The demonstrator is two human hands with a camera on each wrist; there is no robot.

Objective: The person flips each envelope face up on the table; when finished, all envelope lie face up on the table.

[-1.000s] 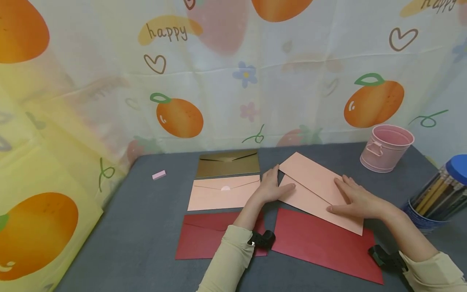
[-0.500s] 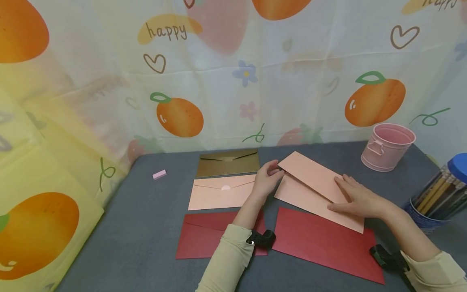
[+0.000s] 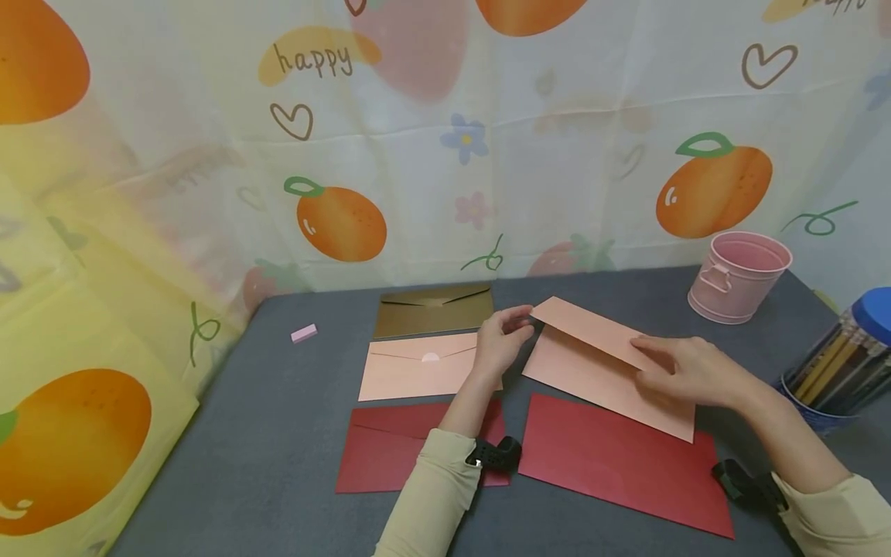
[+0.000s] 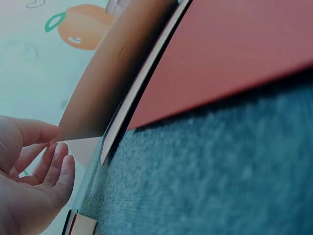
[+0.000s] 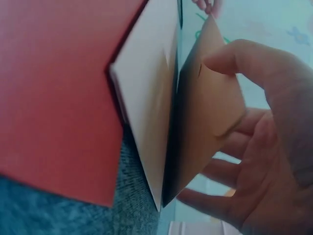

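My left hand (image 3: pixel 503 340) pinches the left corner of a pale pink envelope (image 3: pixel 592 329) between thumb and fingertips. At its right end my right hand (image 3: pixel 696 371) grips the same envelope, thumb on the near face and fingers behind, as the right wrist view shows. That envelope stands tilted up at an angle, its flap edge partly visible in the right wrist view. Under it lies another pale pink envelope (image 3: pixel 592 387), flat and askew. A larger red envelope (image 3: pixel 619 468) lies in front of them on the dark grey tabletop (image 3: pixel 244 464).
To the left, a gold envelope (image 3: pixel 435 316), a pink envelope (image 3: pixel 407 377) with a round seal and a red envelope (image 3: pixel 383 452) form a column. A small pink eraser-like block (image 3: pixel 303 333) lies farther left. A pink bucket (image 3: pixel 738 282) and a pencil holder (image 3: pixel 828 379) stand right.
The upper pink envelope has been tilted up from lying nearly flat on the lower one. My left hand has drawn back left to its corner; my right hand has moved from resting on it to gripping it.
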